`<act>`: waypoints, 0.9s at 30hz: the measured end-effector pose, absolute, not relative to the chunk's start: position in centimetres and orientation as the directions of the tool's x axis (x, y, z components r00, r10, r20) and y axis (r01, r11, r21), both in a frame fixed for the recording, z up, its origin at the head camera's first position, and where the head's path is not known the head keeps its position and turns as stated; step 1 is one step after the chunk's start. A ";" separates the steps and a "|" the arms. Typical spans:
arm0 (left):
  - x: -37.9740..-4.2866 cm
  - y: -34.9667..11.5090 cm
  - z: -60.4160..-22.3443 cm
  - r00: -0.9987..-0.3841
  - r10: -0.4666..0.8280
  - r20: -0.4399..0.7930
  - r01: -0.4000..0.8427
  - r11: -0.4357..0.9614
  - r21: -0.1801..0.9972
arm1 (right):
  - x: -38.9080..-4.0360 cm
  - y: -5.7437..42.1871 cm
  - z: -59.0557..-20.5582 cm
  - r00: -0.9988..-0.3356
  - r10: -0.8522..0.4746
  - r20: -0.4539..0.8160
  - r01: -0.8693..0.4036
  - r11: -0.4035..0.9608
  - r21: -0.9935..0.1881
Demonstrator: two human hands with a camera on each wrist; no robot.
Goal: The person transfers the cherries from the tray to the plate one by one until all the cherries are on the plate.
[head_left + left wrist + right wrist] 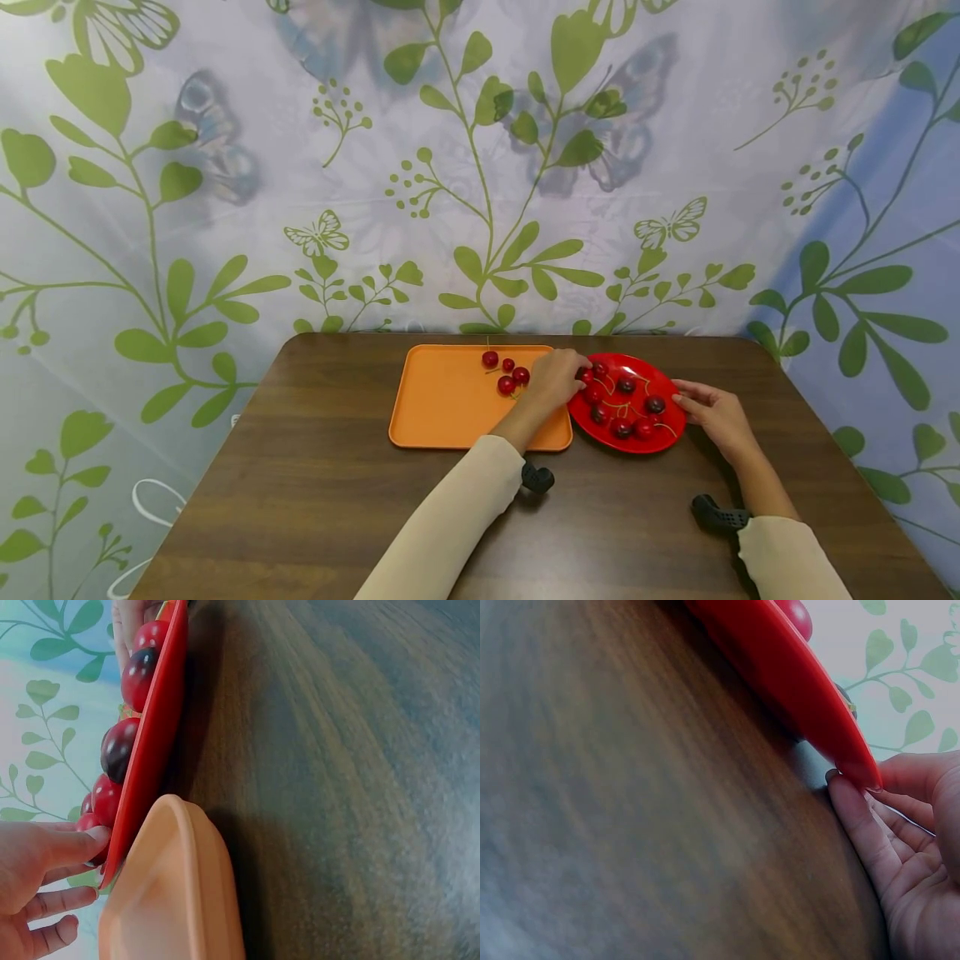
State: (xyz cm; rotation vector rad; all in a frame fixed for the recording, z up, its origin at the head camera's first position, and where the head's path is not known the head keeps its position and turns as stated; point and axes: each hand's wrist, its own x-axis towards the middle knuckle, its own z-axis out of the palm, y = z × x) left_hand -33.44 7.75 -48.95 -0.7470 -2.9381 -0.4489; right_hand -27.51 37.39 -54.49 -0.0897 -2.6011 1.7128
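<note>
A red plate (630,446) with several cherries (621,427) on it sits at the right of an orange tray (442,400). My left hand (553,379) reaches over the tray's right side to the plate's left edge. Its thumb and finger pinch a cherry (88,822) there, while the other fingers are spread. At the plate's right edge, my right hand (722,421) grips the rim between thumb and fingers, seen closely in the right wrist view beside the plate (802,682). Several more cherries (506,385) lie on the tray's right half.
The brown wooden table (322,517) holds both the tray and the plate. A patterned cloth (360,167) with leaves and butterflies hangs behind it. Black straps (537,477) sit at both wrists.
</note>
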 end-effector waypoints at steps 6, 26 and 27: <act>-33.3 7.9 -48.8 -0.882 0.455 0.118 0.470 0.846 0.251 | -27.3 37.2 -54.2 -0.998 0.063 -0.015 0.039 0.394 -0.918; -32.4 5.7 -48.1 -0.888 0.410 0.209 0.457 0.841 0.289 | -27.1 37.1 -54.0 -0.998 0.065 0.005 0.022 0.396 -0.918; -32.3 5.5 -48.0 -0.888 0.408 0.213 0.456 0.840 0.293 | -27.1 37.1 -54.0 -0.998 0.067 0.004 0.023 0.395 -0.918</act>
